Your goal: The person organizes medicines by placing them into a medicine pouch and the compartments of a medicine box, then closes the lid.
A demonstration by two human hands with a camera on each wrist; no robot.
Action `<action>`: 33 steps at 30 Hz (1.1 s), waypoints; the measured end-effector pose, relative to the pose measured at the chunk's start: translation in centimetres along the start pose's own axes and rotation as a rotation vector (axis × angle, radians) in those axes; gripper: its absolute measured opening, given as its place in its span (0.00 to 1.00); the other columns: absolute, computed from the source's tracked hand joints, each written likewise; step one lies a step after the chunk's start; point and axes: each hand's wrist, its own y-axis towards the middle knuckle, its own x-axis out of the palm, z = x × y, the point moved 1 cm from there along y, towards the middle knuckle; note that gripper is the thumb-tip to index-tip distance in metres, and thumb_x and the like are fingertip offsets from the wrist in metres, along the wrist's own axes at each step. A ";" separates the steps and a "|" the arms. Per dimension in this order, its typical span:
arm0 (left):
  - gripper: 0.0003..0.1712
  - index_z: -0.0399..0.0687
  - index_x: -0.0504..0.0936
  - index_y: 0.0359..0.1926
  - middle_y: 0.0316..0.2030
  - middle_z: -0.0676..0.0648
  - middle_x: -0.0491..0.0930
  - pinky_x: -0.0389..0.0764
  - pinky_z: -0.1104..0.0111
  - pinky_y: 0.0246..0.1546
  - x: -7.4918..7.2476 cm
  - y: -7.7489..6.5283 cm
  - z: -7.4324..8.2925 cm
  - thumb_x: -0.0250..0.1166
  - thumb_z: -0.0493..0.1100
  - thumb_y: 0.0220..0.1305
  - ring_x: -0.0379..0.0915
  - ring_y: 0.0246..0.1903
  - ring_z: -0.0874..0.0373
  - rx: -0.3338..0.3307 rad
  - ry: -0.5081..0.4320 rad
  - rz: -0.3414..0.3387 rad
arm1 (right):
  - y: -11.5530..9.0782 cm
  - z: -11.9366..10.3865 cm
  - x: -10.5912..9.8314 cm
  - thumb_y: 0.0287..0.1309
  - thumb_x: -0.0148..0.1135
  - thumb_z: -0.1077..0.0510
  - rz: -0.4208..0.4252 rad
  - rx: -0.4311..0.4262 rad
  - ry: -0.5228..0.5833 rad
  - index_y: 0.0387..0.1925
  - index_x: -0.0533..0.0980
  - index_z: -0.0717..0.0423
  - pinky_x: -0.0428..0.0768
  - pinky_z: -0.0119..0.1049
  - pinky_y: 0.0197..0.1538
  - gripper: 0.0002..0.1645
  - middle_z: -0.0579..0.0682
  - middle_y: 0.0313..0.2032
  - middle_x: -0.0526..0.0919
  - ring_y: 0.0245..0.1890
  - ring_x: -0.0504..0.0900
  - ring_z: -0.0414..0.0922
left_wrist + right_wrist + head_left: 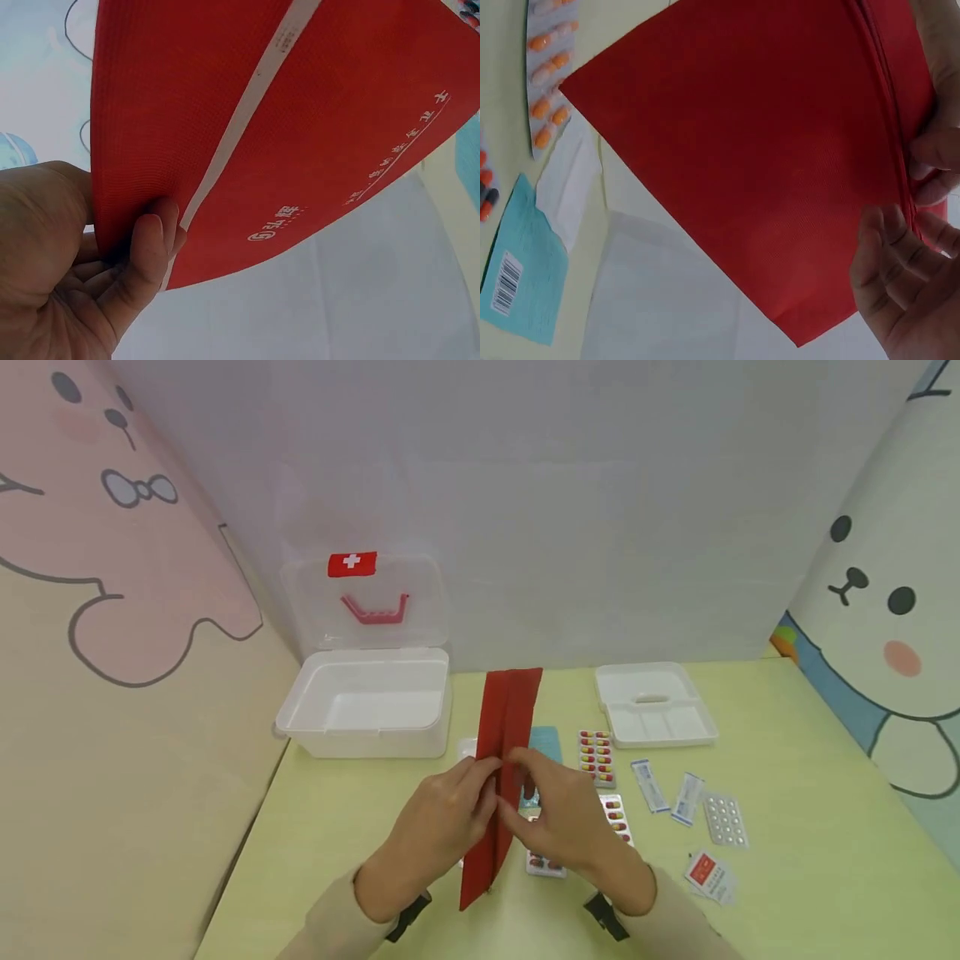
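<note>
A flat red fabric pouch (517,706) is held up on edge over the table, with a zipper seam running along its top. My left hand (442,806) grips its left side; in the left wrist view the thumb and fingers pinch one end, beside a white stripe and white printing on the face. My right hand (573,814) has its fingertips at the seam from the right, pinching the fabric edge, as the right wrist view shows. Behind the pouch, partly hidden, lie a teal packet (547,743) and capsule blister packs (546,864).
An open white first-aid box (442,727) with a clear lid (315,610) stands at back left. A white divided tray (697,735) lies at back right. To the right are a capsule blister (596,760), small sachets (650,787), a tablet blister (725,820) and a red-and-white packet (708,877).
</note>
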 end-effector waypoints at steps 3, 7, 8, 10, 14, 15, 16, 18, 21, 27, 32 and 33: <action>0.14 0.36 0.77 0.41 0.26 0.48 0.76 0.78 0.75 0.23 0.2 -0.2 -0.1 0.64 0.32 0.50 0.72 0.21 0.62 -0.001 -0.010 0.024 | -0.4 -0.3 0.9 0.44 0.60 0.52 -0.010 0.077 -0.016 0.46 0.69 0.55 0.69 0.24 0.20 0.25 0.40 0.23 0.72 0.21 0.67 0.32; 0.12 0.36 0.78 0.39 0.25 0.48 0.76 0.77 0.74 0.21 0.3 -0.5 -0.2 0.64 0.31 0.49 0.71 0.20 0.62 -0.008 -0.007 0.045 | -0.4 -0.6 1.8 0.44 0.61 0.52 0.013 0.123 -0.044 0.45 0.67 0.55 0.69 0.24 0.18 0.24 0.40 0.23 0.74 0.20 0.68 0.31; 0.12 0.37 0.78 0.38 0.25 0.48 0.76 0.77 0.74 0.21 0.3 -0.6 -0.3 0.64 0.31 0.49 0.71 0.20 0.62 -0.013 -0.009 0.042 | -0.4 -0.6 1.9 0.45 0.61 0.52 0.021 0.131 -0.051 0.44 0.67 0.55 0.68 0.24 0.17 0.24 0.40 0.23 0.74 0.19 0.68 0.31; 0.11 0.37 0.78 0.37 0.25 0.49 0.76 0.77 0.74 0.22 0.3 -0.7 -0.3 0.64 0.31 0.49 0.71 0.20 0.62 -0.015 -0.012 0.043 | -0.4 -0.7 2.0 0.46 0.60 0.52 0.034 0.136 -0.065 0.43 0.68 0.55 0.68 0.24 0.16 0.22 0.39 0.23 0.74 0.18 0.68 0.31; 0.10 0.38 0.78 0.37 0.25 0.49 0.76 0.77 0.75 0.21 0.2 -0.8 -0.3 0.64 0.32 0.50 0.70 0.20 0.63 -0.018 -0.013 0.045 | -0.3 -0.7 2.1 0.47 0.59 0.52 0.053 0.145 -0.086 0.41 0.69 0.54 0.66 0.24 0.15 0.19 0.37 0.22 0.74 0.18 0.67 0.30; 0.10 0.39 0.78 0.37 0.25 0.49 0.76 0.77 0.75 0.21 0.1 -0.8 -0.3 0.63 0.32 0.50 0.70 0.20 0.64 -0.018 -0.013 0.048 | -0.3 -0.7 2.1 0.47 0.59 0.52 0.058 0.146 -0.092 0.40 0.69 0.53 0.66 0.24 0.15 0.18 0.37 0.22 0.74 0.18 0.67 0.30; 0.10 0.39 0.78 0.36 0.24 0.50 0.75 0.76 0.75 0.20 0.1 -0.9 -0.3 0.63 0.32 0.50 0.69 0.20 0.64 -0.022 -0.011 0.047 | -0.3 -0.6 2.0 0.48 0.59 0.52 0.062 0.148 -0.098 0.40 0.69 0.53 0.66 0.24 0.15 0.17 0.37 0.21 0.73 0.17 0.67 0.30; 0.09 0.39 0.79 0.36 0.24 0.50 0.75 0.76 0.76 0.20 -0.1 -0.9 -0.3 0.63 0.33 0.50 0.69 0.20 0.64 -0.027 -0.005 0.045 | -0.2 -0.6 2.0 0.48 0.58 0.53 0.074 0.152 -0.114 0.36 0.70 0.52 0.66 0.25 0.15 0.13 0.37 0.20 0.73 0.17 0.66 0.30; 0.09 0.39 0.79 0.36 0.24 0.50 0.75 0.76 0.75 0.20 -0.2 -0.9 -0.3 0.63 0.33 0.50 0.69 0.19 0.64 -0.028 0.021 0.048 | -0.3 -0.4 2.0 0.50 0.57 0.55 0.089 0.159 -0.144 0.28 0.72 0.51 0.63 0.25 0.13 0.05 0.38 0.16 0.70 0.14 0.63 0.31; 0.10 0.37 0.80 0.35 0.24 0.47 0.76 0.77 0.74 0.18 -0.8 -1.1 -0.9 0.64 0.30 0.47 0.71 0.18 0.63 -0.055 0.075 0.085 | -0.6 0.1 1.6 0.50 0.55 0.58 0.107 0.185 -0.149 0.19 0.70 0.49 0.63 0.25 0.12 0.07 0.37 0.13 0.68 0.12 0.61 0.30; 0.11 0.35 0.79 0.38 0.30 0.44 0.78 0.79 0.71 0.21 -1.6 -1.3 -1.6 0.62 0.29 0.49 0.75 0.22 0.59 -0.103 0.066 0.109 | -0.8 0.5 1.2 0.49 0.54 0.59 0.124 0.211 -0.101 0.19 0.69 0.48 0.67 0.27 0.13 0.07 0.36 0.14 0.69 0.13 0.64 0.31; 0.12 0.36 0.79 0.39 0.33 0.44 0.79 0.80 0.69 0.22 -1.7 -1.3 -1.7 0.61 0.29 0.50 0.76 0.24 0.58 -0.110 0.067 0.112 | -0.9 0.6 1.2 0.48 0.54 0.60 0.125 0.220 -0.084 0.19 0.69 0.48 0.67 0.27 0.13 0.07 0.36 0.13 0.69 0.13 0.64 0.31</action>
